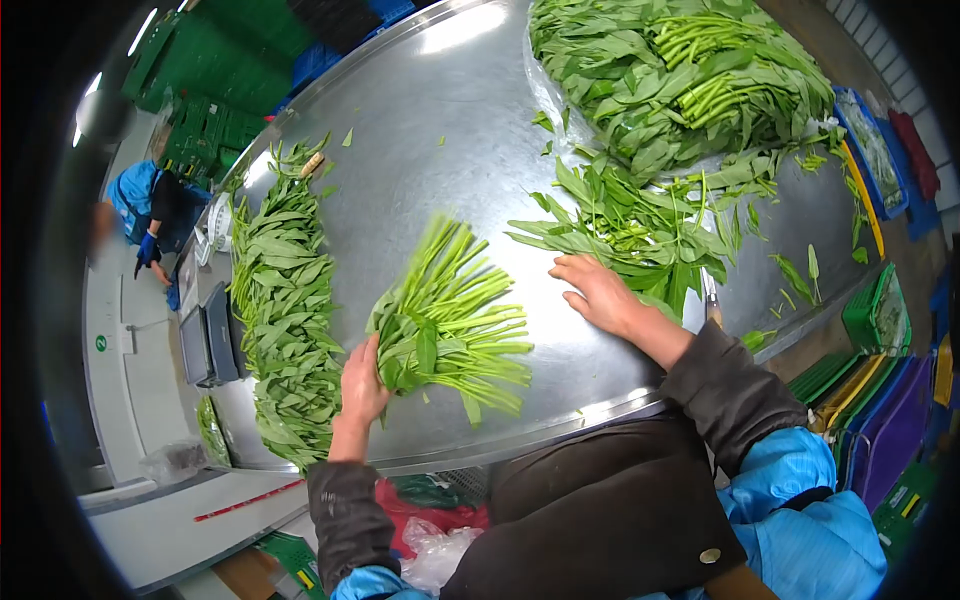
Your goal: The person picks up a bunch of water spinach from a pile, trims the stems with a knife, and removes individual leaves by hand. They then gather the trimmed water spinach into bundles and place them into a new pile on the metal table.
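Over the near front rim of the shiny grey metal worktop (540, 430), a risk of stray stems dropping, should the loosely fanned bundle of long, pale-green, leafy stems (455, 345) be drawn too close. Also likely to splay further or shed outer stems if lifted by the leafy end alone, for want of support at the spread stem ends. Near the right forearm, a possible nick or knock from the knife-like tool with brown handle and pale blade (713, 310), if swept against without looking. Farther in, a chance of mixing with the loose pile of broad green leaves and thin stems (625, 215), through careless raking. As for pose, left hand (362, 388) low at the bundle's leafy end, grip closed on the leaves, fingertips partly hidden; bundle on the worktop between both hands, stem ends toward the right. Right hand (600, 298) reaching inward, palm down, grip spread and seemingly holding nothing, just beside the loose pile; cannot tell whether touching a leaf. Beyond, to the left, a long row of dark-green leafy bunches (290, 330); to the right, a large green leafy heap (690, 90) on clear plastic (545, 90).
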`<state>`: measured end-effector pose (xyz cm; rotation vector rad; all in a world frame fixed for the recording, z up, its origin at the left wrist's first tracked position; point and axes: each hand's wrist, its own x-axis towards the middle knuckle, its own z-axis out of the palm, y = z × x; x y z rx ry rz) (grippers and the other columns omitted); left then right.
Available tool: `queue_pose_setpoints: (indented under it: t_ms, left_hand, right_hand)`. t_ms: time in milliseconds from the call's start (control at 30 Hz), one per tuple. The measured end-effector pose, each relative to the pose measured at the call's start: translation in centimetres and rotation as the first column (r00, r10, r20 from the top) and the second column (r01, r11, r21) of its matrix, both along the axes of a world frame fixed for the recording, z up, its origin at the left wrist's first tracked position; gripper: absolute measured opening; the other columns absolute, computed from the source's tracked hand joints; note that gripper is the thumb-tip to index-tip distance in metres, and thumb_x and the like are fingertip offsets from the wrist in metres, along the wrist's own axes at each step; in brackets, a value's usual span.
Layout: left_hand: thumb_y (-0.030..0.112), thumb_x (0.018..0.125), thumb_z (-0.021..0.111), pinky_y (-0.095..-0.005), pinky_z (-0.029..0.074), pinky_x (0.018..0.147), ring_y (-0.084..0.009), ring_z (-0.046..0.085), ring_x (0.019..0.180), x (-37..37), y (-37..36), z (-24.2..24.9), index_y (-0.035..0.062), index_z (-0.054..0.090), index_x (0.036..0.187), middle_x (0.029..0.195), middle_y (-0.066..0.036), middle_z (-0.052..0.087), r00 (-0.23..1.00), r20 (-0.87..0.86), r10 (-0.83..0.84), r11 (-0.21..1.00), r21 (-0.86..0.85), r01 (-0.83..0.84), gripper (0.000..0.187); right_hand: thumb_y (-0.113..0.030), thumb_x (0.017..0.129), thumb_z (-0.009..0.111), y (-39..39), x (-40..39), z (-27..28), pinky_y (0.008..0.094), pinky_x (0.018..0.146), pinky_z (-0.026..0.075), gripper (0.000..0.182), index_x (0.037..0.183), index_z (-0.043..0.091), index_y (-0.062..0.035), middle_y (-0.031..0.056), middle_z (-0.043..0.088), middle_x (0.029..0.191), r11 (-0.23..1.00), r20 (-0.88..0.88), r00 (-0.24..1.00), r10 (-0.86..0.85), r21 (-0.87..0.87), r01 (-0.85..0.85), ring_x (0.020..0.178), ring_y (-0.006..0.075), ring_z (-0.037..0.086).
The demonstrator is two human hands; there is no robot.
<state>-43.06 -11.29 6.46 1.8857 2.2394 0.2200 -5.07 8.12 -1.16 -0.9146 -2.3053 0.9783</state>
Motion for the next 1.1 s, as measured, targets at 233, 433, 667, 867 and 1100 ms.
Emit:
queue_pose_setpoints:
  t_ms: [233, 433, 667, 867, 1100]
  left_hand:
    - [0.040, 0.043, 0.091, -0.0565, 0.025, 0.108, -0.0421, 0.023, 0.139, -1.0, 0.2, 0.5, 0.0042, 0.017, 0.148, 0.150, -0.023, 0.023, 0.993, -0.085, -0.085, 0.976, -0.209, 0.065, 0.134]
    - [0.050, 0.036, 0.091, -0.0581, 0.019, 0.111, -0.0412, 0.014, 0.142, -0.6, -0.4, 3.2, 0.0050, 0.015, 0.149, 0.154, -0.023, 0.013, 0.999, -0.010, -0.046, 0.975, -0.219, 0.043, 0.144]
    - [0.045, 0.055, 0.086, -0.0564, 0.012, 0.113, -0.0403, 0.010, 0.144, 5.0, -0.7, 5.2, 0.0083, 0.027, 0.148, 0.155, -0.021, 0.015, 0.996, 0.087, -0.008, 0.992, 0.128, -0.003, 0.116]
    - [0.039, 0.080, 0.069, -0.0602, 0.009, 0.112, -0.0378, 0.010, 0.144, 7.2, -0.1, -4.0, 0.0160, 0.034, 0.146, 0.156, -0.016, 0.018, 0.982, -0.182, 0.059, 0.998, -0.016, -0.063, 0.079]
    - [0.043, 0.080, 0.067, -0.0613, 0.007, 0.111, -0.0365, 0.011, 0.144, 6.7, -0.1, -6.0, 0.0191, 0.034, 0.146, 0.156, -0.013, 0.017, 0.982, -0.169, 0.090, 0.995, 0.058, -0.081, 0.078]
  right_hand:
    - [0.000, 0.076, 0.061, -4.3, -0.4, 3.0, 0.0394, 0.090, 0.046, 0.039, 0.115, 0.058, -0.0048, 0.0131, 0.058, 0.113, 0.991, 0.002, 0.992, 0.124, 0.057, -0.123, 0.106, 0.0320, 0.054]
    - [-0.010, 0.076, 0.062, -10.7, -8.4, 4.1, 0.0364, 0.078, 0.049, 0.025, 0.100, 0.059, -0.0044, 0.0088, 0.057, 0.102, 0.809, -0.087, 0.818, 0.568, 0.240, -0.537, 0.091, 0.0256, 0.058]
    - [-0.012, 0.074, 0.061, -13.6, -14.2, -0.7, 0.0366, 0.057, 0.051, 0.018, 0.090, 0.056, -0.0045, 0.0089, 0.050, 0.097, 0.603, 0.377, 0.656, 0.654, 0.263, -0.753, 0.073, 0.0235, 0.063]
    - [-0.020, 0.085, 0.056, -11.0, -13.5, -0.4, 0.0416, 0.052, 0.049, 0.013, 0.090, 0.056, -0.0083, 0.0143, 0.059, 0.084, 0.584, 0.101, 0.582, 0.807, 0.015, -0.812, 0.071, 0.0271, 0.064]
    - [-0.019, 0.088, 0.055, -6.1, -4.3, 4.8, 0.0439, 0.065, 0.050, 0.012, 0.092, 0.059, -0.0077, 0.0148, 0.061, 0.071, 0.615, 0.262, 0.557, 0.788, -0.369, -0.697, 0.071, 0.0354, 0.062]
